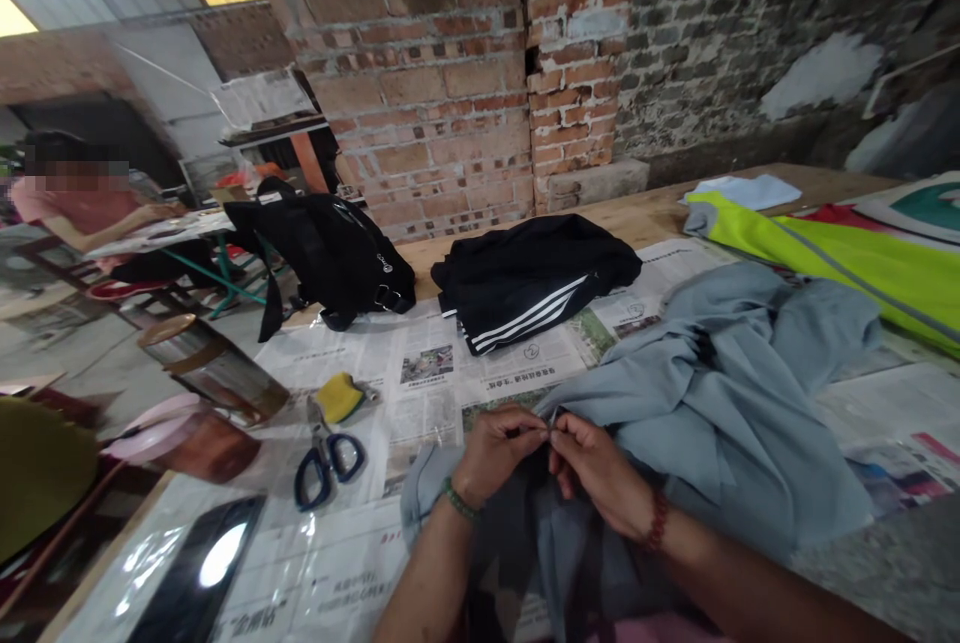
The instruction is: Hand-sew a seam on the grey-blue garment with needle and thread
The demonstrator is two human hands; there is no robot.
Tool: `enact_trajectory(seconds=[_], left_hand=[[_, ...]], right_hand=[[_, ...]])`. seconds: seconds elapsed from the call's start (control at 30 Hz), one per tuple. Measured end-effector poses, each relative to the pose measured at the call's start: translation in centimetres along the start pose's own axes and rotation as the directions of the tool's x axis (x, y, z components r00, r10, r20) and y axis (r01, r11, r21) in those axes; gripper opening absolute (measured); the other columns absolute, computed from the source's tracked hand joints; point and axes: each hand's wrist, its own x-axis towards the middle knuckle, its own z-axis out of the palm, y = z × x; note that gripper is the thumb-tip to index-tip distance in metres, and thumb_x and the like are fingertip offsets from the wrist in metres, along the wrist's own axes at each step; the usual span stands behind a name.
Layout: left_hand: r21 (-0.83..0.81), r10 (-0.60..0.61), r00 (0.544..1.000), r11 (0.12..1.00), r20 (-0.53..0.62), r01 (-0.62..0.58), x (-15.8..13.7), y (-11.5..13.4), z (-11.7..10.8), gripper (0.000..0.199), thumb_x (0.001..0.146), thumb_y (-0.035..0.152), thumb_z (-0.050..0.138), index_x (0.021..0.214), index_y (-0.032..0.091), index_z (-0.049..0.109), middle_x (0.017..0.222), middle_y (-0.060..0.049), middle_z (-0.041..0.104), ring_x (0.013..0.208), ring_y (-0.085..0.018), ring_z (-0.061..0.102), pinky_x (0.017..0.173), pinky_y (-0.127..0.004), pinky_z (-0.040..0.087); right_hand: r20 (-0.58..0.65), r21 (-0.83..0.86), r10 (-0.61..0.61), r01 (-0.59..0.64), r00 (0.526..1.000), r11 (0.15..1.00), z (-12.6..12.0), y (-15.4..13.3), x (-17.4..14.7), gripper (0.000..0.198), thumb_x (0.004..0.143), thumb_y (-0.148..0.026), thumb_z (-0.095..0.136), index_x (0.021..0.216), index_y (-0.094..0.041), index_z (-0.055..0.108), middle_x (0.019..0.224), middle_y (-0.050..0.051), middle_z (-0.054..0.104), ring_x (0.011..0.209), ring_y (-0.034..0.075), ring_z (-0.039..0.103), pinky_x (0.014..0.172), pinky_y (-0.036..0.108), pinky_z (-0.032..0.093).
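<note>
Grey fabric [697,403], loosely bunched, spreads from the right side of the table toward me and down over its front edge. My left hand [501,448], with a green bead bracelet at the wrist, pinches the fabric between thumb and forefinger. Right beside it, fingertips nearly touching, my right hand [592,463] also pinches the cloth; a red bracelet circles that wrist. Any small item between the fingertips is too small to make out. To the left lie scissors [328,463] with dark blue handles, next to a yellow pincushion-like piece [340,397].
Newspaper [420,413] covers the table. Folded black clothing with white stripes [532,278] and a black bag [330,253] lie behind. A metal flask [214,368], a pink-lidded container [191,438] and a phone [199,573] line the left. A neon-yellow garment [832,258] lies right. Another person [82,193] sits far left.
</note>
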Motion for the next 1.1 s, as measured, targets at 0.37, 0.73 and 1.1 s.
enact_trajectory(seconds=[0.37,0.73,1.1], left_hand=[[0.117,0.114,0.987,0.988,-0.114,-0.101,0.0,-0.1,0.1,0.011,0.071,0.014,0.060,0.073,0.019,0.070,0.071,-0.003,0.063,0.067,-0.014,0.058,0.064,-0.025,0.045],[0.126,0.237,0.956,0.968,-0.175,-0.217,0.0,-0.6,0.0,0.013,0.074,0.017,0.059,0.078,0.021,0.070,0.074,-0.004,0.064,0.071,-0.015,0.059,0.066,-0.027,0.048],[0.105,0.174,0.958,0.983,-0.226,-0.153,0.0,-1.0,0.4,0.011,0.070,0.014,0.062,0.074,0.020,0.070,0.070,-0.003,0.063,0.067,-0.015,0.058,0.062,-0.026,0.046]], right_hand=[[0.036,-0.474,-0.085,0.092,0.996,0.876,-3.6,-5.4,-2.0,0.030,0.077,-0.033,0.049,0.102,-0.020,0.058,0.075,0.003,0.065,0.041,0.010,0.054,0.038,0.023,0.036],[0.301,-0.296,-0.002,0.095,0.954,0.950,-3.8,-5.6,4.4,0.028,0.070,-0.039,0.062,0.077,-0.013,0.070,0.074,0.003,0.067,0.070,0.015,0.058,0.069,0.027,0.042],[0.211,0.001,0.076,-0.078,0.974,0.997,-3.5,-4.1,3.6,0.028,0.053,-0.029,0.076,0.074,-0.013,0.069,0.058,-0.001,0.061,0.052,0.007,0.051,0.054,0.021,0.038]])
